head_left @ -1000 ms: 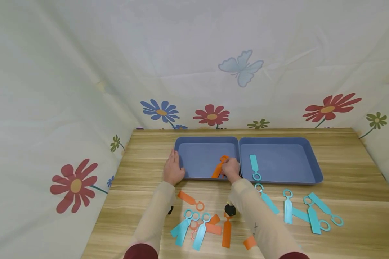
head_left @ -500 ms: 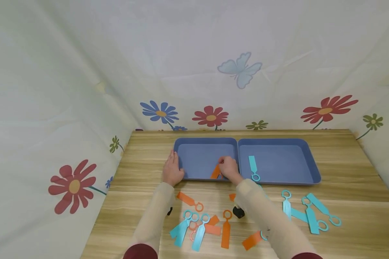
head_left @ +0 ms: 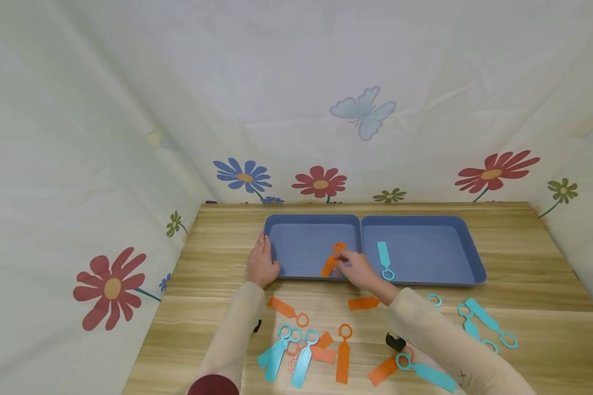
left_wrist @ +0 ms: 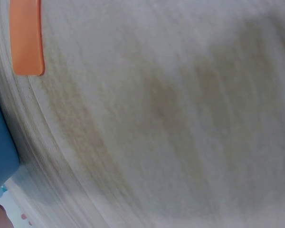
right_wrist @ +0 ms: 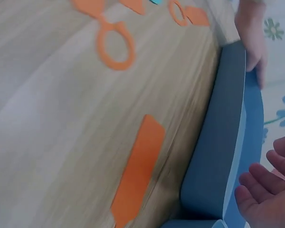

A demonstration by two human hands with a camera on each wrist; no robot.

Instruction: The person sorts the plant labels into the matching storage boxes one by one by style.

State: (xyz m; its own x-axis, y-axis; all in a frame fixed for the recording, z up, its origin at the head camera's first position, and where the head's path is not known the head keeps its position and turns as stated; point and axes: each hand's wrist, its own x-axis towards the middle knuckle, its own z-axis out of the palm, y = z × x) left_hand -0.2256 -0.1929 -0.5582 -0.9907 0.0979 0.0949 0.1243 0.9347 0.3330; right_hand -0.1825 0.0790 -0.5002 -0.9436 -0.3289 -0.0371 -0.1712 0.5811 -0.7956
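Observation:
Inside the left blue tray (head_left: 296,247), near its front right corner, lies an orange tag (head_left: 329,265) with a ring end; whether another lies under it I cannot tell. My right hand (head_left: 358,270) hovers beside it, and in the right wrist view its loosely bent fingers (right_wrist: 263,183) show nothing between them. At the tray's left edge my left hand (head_left: 263,264) rests with fingers straight along the wall. One turquoise tag (head_left: 383,255) lies in the right blue tray (head_left: 435,252). The left wrist view shows mostly tabletop and part of an orange tag (left_wrist: 26,38).
On the wooden table (head_left: 217,241), a mixed pile of turquoise tags (head_left: 303,367) and orange tags lies between my forearms. Single orange tags (head_left: 343,362) lie nearby, and more turquoise tags (head_left: 484,314) are at the right. A flowered curtain (head_left: 277,109) stands behind.
My right hand has let go of the orange tag and drawn slightly right, uncovering its ring end. The right forearm has swung right, baring an orange tag before the tray. My left hand stays put.

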